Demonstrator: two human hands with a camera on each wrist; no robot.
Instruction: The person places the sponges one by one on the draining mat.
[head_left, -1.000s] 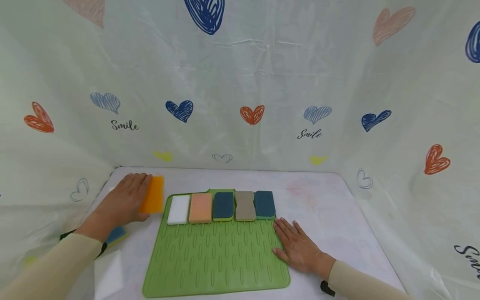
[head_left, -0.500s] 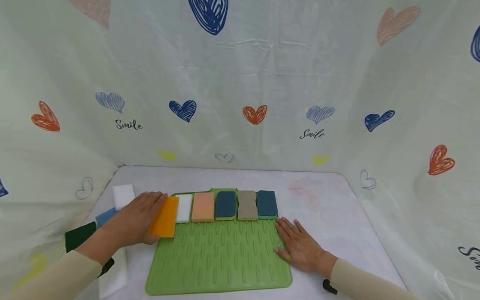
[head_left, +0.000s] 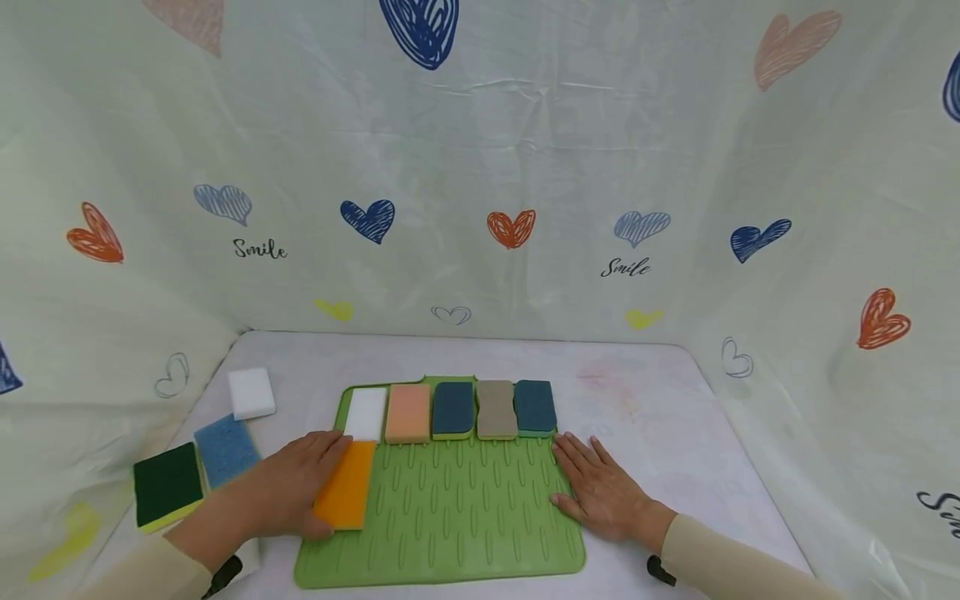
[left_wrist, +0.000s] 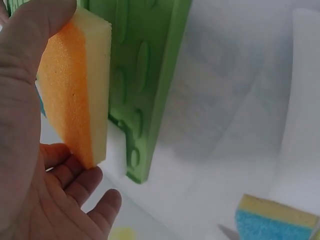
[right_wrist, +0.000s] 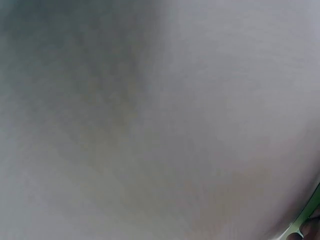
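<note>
My left hand (head_left: 281,487) pinches an orange sponge (head_left: 347,492) between thumb and fingers, over the left part of a ribbed green mat (head_left: 450,517). In the left wrist view the sponge (left_wrist: 67,90) shows a pale yellow layer along one side. Across the mat's far end stands a row: a white sponge (head_left: 366,412), a peach sponge (head_left: 408,414), a dark blue one (head_left: 453,407), a wavy grey-brown one (head_left: 496,408) and a teal-blue one (head_left: 535,407). My right hand (head_left: 600,493) rests with extended fingers on the mat's right edge.
Left of the mat lie a white block (head_left: 251,392), a blue sponge (head_left: 227,448) and a dark green sponge with a yellow base (head_left: 167,483). Something white (head_left: 250,554) is partly hidden under my left wrist. A heart-printed curtain (head_left: 450,275) surrounds the table.
My left hand has carried the orange sponge from beyond the mat's upper left to over its left part, below the white sponge. The right hand has stayed on the mat's edge.
</note>
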